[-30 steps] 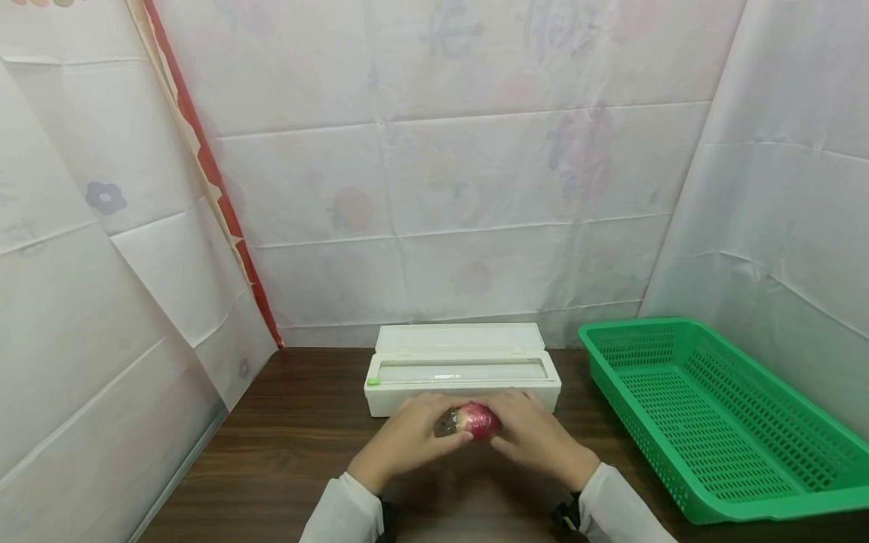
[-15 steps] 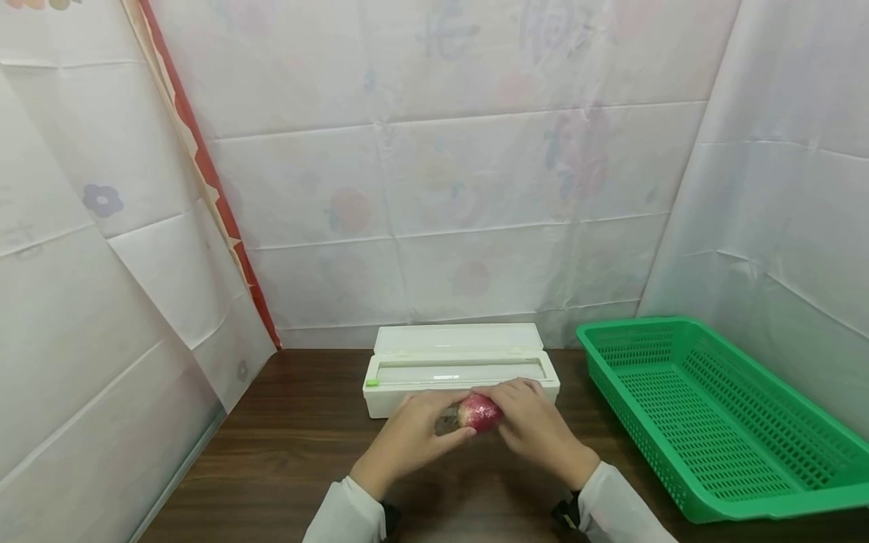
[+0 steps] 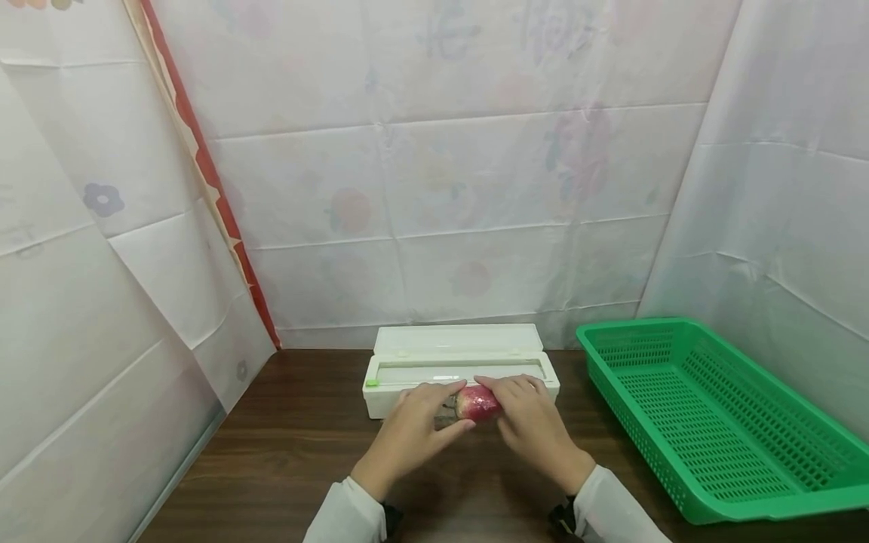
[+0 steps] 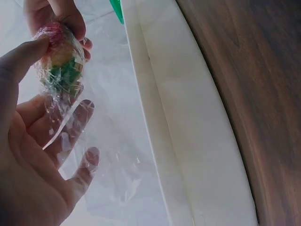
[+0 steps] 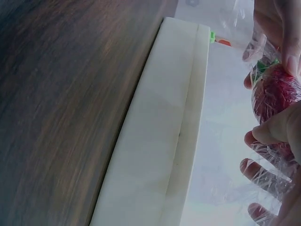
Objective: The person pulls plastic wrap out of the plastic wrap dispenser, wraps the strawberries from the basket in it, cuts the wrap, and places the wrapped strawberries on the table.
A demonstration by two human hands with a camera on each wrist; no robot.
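Note:
A small fruit, red with a yellowish part and green leaves [image 4: 65, 75] at one end, is wrapped in crinkled clear plastic film [image 4: 63, 115]. Both hands hold the fruit [image 3: 477, 403] between them in the head view, in front of the white box. My left hand [image 3: 413, 431] has its thumb and fingertips on the leafy side, with loose film hanging over its spread lower fingers in the left wrist view. On the red end, my right hand [image 3: 536, 424] grips with thumb and fingers, and film trails around its lower fingers in the right wrist view.
A long white cling film dispenser box [image 3: 383, 403] with its lid [image 3: 458, 338] raised stands on the dark wood table [image 3: 285, 445], just beyond the hands. A green slotted basket [image 3: 633, 422] is at the right. Pale sheets [image 3: 434, 181] enclose the table.
The fruit has risen slightly and turned in the fingers, showing its paler side more. The right hand has shifted a little up and away. Box and basket stay put.

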